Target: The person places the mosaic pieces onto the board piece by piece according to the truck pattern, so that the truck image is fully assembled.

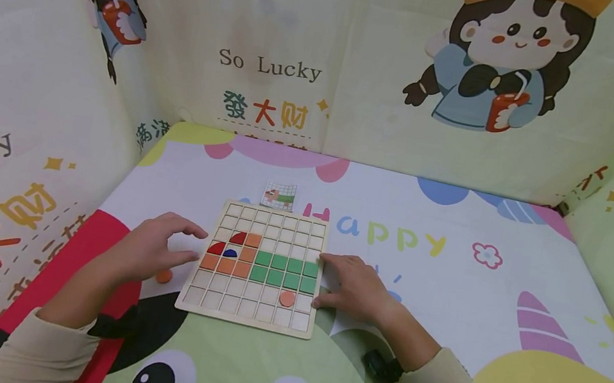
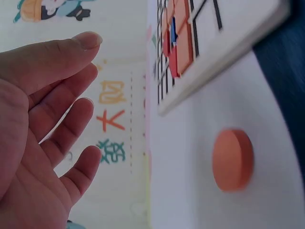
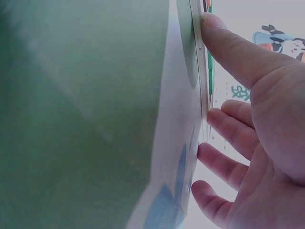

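Observation:
A square wooden grid board (image 1: 263, 310) lies on the table between both hands. In its cells sit green squares (image 1: 275, 278), orange squares (image 1: 226, 265), red quarter-round pieces (image 1: 216, 248), a blue half-round piece (image 1: 230, 252) and an orange disc (image 1: 287, 299). My left hand (image 1: 150, 250) hovers beside the board's left edge, apart from it and holding nothing, fingers relaxed. Below it, another orange disc (image 2: 232, 161) rests on the table. At the board's right edge my right hand (image 1: 357, 287) touches the side with thumb and fingertips; nothing is pinched there.
Just behind the board lies a small card (image 1: 279, 195) printed with a similar coloured grid pattern. A printed cloth (image 1: 434, 286) covers the table. Patterned fabric walls (image 1: 363, 115) stand at the back and on both sides.

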A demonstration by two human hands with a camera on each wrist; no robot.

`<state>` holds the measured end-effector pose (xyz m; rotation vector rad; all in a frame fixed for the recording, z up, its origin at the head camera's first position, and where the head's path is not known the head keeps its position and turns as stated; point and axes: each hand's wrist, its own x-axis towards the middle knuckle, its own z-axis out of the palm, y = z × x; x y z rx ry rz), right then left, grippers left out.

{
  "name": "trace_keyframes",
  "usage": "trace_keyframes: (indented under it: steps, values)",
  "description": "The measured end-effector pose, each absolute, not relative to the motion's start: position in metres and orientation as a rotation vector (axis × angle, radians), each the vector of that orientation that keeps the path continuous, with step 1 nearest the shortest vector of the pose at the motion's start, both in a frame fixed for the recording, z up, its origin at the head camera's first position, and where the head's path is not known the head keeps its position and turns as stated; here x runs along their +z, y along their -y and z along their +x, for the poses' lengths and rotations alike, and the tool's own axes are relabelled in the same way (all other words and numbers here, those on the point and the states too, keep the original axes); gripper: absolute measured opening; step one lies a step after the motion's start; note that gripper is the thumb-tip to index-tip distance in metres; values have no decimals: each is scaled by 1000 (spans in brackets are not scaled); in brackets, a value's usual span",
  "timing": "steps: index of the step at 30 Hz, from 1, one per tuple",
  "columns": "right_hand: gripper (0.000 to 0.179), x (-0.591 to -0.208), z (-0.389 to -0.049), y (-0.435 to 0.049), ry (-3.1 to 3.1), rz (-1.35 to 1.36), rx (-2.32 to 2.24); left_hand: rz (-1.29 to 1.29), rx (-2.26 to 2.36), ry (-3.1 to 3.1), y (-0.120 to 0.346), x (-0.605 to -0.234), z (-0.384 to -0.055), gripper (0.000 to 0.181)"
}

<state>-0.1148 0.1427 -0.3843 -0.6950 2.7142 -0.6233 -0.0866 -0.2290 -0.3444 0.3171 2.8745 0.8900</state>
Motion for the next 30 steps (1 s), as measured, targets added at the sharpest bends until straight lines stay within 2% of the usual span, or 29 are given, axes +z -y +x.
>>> trace_keyframes:
  steps: [13,30]
  values:
    - [85,-383,-114,-142,-2708,-685,-633,204,840,-2852,250,-353,-76,50]
    - [85,-381,-113,-141,-2702,-676,-627,224,799,-2755,278,-368,-73,63]
